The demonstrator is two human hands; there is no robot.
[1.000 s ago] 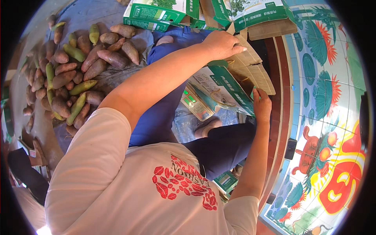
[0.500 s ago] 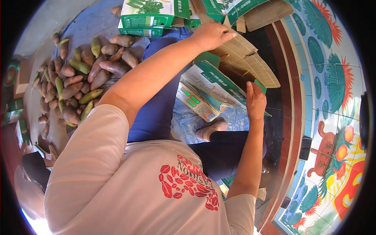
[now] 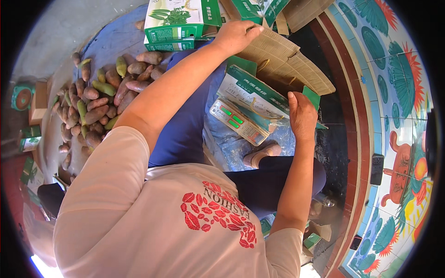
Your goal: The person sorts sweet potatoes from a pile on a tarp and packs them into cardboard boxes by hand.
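Both hands, left hand (image 3: 237, 36) and right hand (image 3: 302, 116), grip the flattened carton (image 3: 282, 65), lying diagonally upper-left to lower-right.

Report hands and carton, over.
Left hand grips far edge of flattened brown-and-green cardboard carton. Right hand grips its near flap. Digital weighing scale lies beneath.

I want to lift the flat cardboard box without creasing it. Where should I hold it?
Probably by its two opposite edges. The flattened box lies open with corrugated flaps spread; the left hand is on its far edge, the right hand by the near green flap. A grip from both sides should keep it flat.
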